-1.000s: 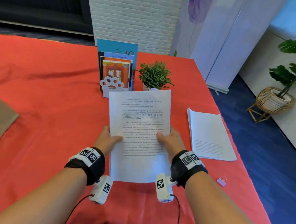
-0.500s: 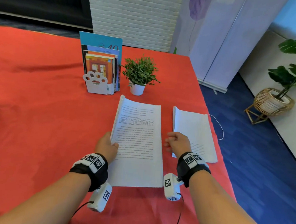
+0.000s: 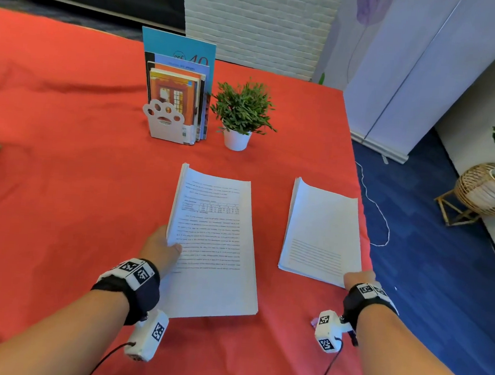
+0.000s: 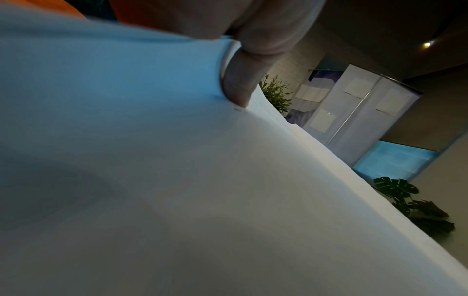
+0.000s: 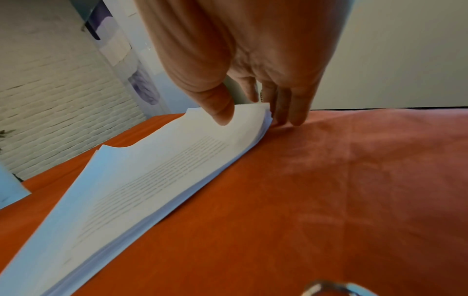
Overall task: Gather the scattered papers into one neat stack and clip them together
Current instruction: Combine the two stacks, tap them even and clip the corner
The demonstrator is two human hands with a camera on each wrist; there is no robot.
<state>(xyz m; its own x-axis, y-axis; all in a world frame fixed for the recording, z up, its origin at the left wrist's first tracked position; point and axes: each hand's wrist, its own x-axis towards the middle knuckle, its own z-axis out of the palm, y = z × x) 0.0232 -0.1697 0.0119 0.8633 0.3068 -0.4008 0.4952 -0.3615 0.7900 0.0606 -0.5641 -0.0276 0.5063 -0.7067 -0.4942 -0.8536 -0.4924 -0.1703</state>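
Note:
A printed paper stack (image 3: 213, 243) lies in the middle of the red tablecloth (image 3: 65, 174). My left hand (image 3: 169, 245) grips its left edge, thumb (image 4: 238, 88) on top, and the sheets fill the left wrist view. A second paper stack (image 3: 322, 230) with faint lines lies to the right. My right hand (image 3: 357, 277) pinches its near right corner; the thumb (image 5: 220, 112) lies on the curled-up corner of this second stack (image 5: 142, 180) and the fingers (image 5: 286, 112) touch the cloth behind it. A small pink clip (image 3: 314, 321) peeks out beside the right wrist camera.
A paw-shaped bookend with books (image 3: 176, 103) and a small potted plant (image 3: 241, 116) stand behind the stacks. The table's right edge (image 3: 366, 230) runs just beyond the second stack, with blue floor and a white cord (image 3: 381, 220) below.
The printed stack, first held up by both hands, now lies on the cloth. My right hand let go of it and moved right to the second stack's corner.

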